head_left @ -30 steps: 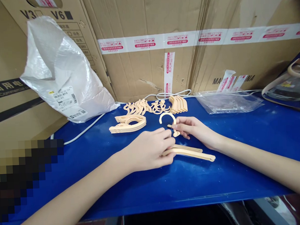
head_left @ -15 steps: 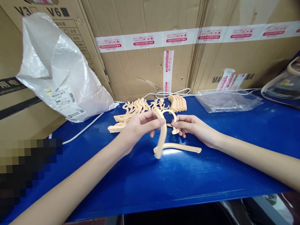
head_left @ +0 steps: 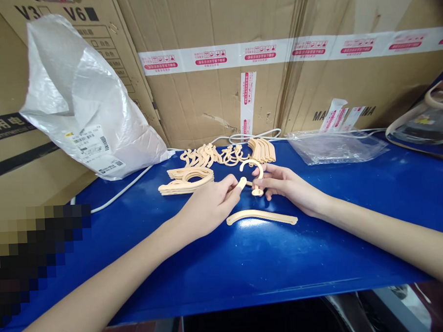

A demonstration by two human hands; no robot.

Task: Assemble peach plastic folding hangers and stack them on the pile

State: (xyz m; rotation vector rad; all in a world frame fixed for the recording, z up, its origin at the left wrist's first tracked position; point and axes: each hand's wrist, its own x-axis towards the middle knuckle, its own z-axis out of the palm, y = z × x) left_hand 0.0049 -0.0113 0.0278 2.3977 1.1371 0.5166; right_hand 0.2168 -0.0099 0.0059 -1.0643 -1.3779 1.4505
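Note:
My left hand (head_left: 208, 208) is closed round a beige plastic hanger arm; only its tip (head_left: 242, 183) shows past my fingers. My right hand (head_left: 284, 187) pinches a beige hook piece (head_left: 253, 172) by its stem, the hook curving upward. The arm's tip and the hook's stem nearly meet between my hands. A second beige hanger arm (head_left: 262, 216) lies flat on the blue table (head_left: 248, 262) just in front of both hands.
Behind my hands lie a stack of hanger arms (head_left: 187, 181) and rows of hooks (head_left: 224, 156). A white plastic bag (head_left: 82, 103) leans at the left, a clear bag (head_left: 334, 149) at the right. Cardboard boxes (head_left: 217, 63) wall the back; a white cable (head_left: 123, 191) runs along the table.
My left hand lifted one hanger arm off the table, swung it upright, then turned it so its tip meets the hook. The other arm stayed on the table.

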